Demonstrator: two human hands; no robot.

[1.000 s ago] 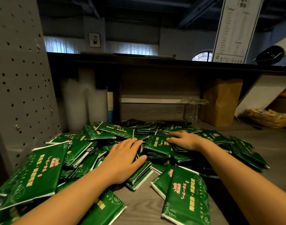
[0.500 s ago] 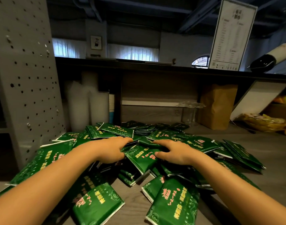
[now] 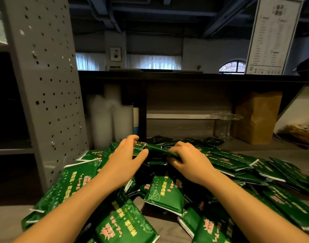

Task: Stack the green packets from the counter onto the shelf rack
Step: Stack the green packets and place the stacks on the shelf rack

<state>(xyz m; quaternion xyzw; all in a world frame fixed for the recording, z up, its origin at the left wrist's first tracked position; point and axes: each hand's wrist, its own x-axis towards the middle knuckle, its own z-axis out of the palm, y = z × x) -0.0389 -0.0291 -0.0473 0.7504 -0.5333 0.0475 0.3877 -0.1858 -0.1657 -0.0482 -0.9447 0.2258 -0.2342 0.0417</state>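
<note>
the green packet [image 3: 159, 151] is now up off the pile [image 3: 164, 195] and no longer lies flat in it. you see only its thin edge, held level between your two hands. it may be more than one packet pressed together, but you cannot tell from here. the other packets lie in a messy heap on the counter [image 3: 281, 153], under your hands and all around them. so the pick-up looks done, and the next step is likely to carry the packet over to the shelf rack [image 3: 45, 85], the grey wall with holes on your left. a shelf board [image 3: 11, 149] sits low on the rack, near the pile. most of the job is still to do, because so many packets are left on the counter. your hands are no longer flat on the heap. your left hand [image 3: 125, 162] pinches the left end, with the thumb pressed on the near side and the fingers curled over the top. your right hand [image 3: 192, 163] grips the right end, with its fingers curled round it. both arms reach forward and meet in the middle, just above the pile.
</note>
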